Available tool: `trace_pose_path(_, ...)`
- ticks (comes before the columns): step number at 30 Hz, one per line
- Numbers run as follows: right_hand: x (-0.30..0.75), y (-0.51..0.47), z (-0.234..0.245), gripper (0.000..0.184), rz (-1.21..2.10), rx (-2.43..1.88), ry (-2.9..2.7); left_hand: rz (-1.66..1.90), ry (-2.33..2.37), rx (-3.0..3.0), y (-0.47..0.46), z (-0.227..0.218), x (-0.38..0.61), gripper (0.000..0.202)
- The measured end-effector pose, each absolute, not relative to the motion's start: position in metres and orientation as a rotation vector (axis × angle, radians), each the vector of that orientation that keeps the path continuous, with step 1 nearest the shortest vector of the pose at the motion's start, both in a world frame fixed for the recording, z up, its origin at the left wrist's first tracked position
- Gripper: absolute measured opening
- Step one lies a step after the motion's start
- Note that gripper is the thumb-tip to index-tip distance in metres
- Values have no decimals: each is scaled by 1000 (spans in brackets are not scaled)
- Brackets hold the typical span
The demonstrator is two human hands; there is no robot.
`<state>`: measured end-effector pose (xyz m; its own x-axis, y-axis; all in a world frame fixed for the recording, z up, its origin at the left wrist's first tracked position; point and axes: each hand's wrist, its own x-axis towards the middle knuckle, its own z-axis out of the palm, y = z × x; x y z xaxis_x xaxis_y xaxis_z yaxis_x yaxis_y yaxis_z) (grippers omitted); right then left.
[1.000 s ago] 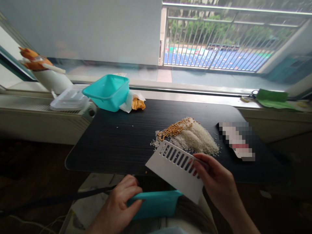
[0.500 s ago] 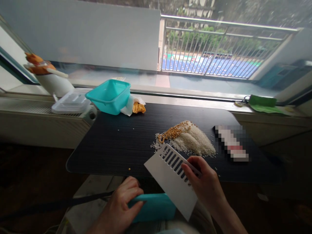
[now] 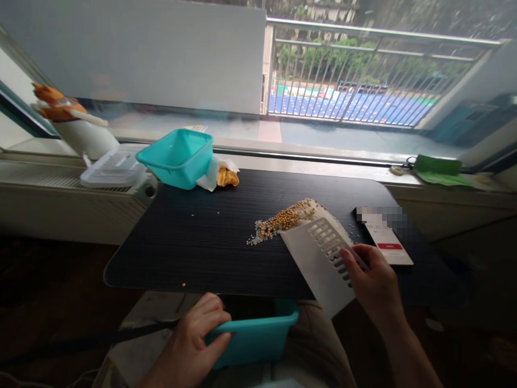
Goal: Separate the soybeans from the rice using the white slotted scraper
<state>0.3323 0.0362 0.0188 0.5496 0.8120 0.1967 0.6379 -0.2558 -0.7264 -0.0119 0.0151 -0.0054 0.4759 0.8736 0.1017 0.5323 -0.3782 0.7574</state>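
My left hand (image 3: 205, 331) is closed on the rim of a teal plastic tub (image 3: 254, 339), which sits below the table's front edge at my lap. What lies inside that tub is too dark to make out. My right hand (image 3: 371, 272) pinches a white slotted scraper (image 3: 323, 269) by its slotted edge and holds it tilted over the table's front. Behind the scraper lies a heap of white rice (image 3: 329, 215), partly hidden by it. Yellow-brown beans (image 3: 286, 216) are spread over the heap's left side. One loose bean (image 3: 184, 284) lies near the table's front left.
A second teal tub (image 3: 177, 161) stands at the table's back left, beside a crumpled orange and white wrapper (image 3: 227, 177). A clear lid (image 3: 115, 167) rests on the radiator. A phone (image 3: 388, 240) lies at the right. A green cloth (image 3: 438, 170) is on the sill.
The scraper in my right hand has moved right and away from me, off the tub and in front of the rice. My left hand still grips the tub. The loose bean lies further left.
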Motion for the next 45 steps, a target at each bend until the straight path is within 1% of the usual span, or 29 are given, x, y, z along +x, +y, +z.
trace_pose_path(5,357,42,39,36,174,-2023,-1172,646,1168,2047,14,-6,-11,21)
trace_pose_path(10,330,53,66,32,172,-1888,-1209,785,1220,2047,12,-6,-26,19)
trace_pose_path(13,282,70,74,22,139,-1698,-1436,897,1320,2074,7,-6,-53,18)
trace_pose_path(16,216,93,76,9,275,-1297,-1841,959,1433,2120,-1,-6,-87,15)
trace_pose_path(18,173,106,73,13,305,-1041,-2029,954,1482,2145,-7,-6,-108,13)
trace_pose_path(21,129,115,70,26,267,-837,-2234,915,1546,2175,-14,-6,-131,12)
trace_pose_path(23,118,112,71,33,311,-741,-2357,895,1561,2202,-17,-4,-138,13)
trace_pose_path(25,122,102,74,34,394,-678,-2423,895,1548,2230,-19,-2,-140,14)
trace_pose_path(27,138,89,78,32,468,-697,-2411,909,1525,2241,-19,-1,-135,14)
trace_pose_path(29,165,75,81,26,503,-804,-2321,921,1505,2221,-18,0,-123,13)
trace_pose_path(31,198,65,83,15,461,-954,-2167,934,1434,2196,-15,-1,-106,14)
trace_pose_path(33,232,59,85,8,317,-1090,-2062,926,1282,2208,-10,-2,-85,16)
trace_pose_path(35,264,58,87,7,85,-1197,-1987,855,1161,2203,-4,-4,-61,15)
trace_pose_path(38,297,62,86,6,-124,-1276,-1940,800,1057,2141,3,-5,-27,15)
trace_pose_path(40,308,66,83,7,-159,-1284,-1946,749,1009,2089,5,-5,-9,14)
trace_pose_path(45,312,77,71,7,-78,-1284,-1969,694,1010,2038,7,-4,11,16)
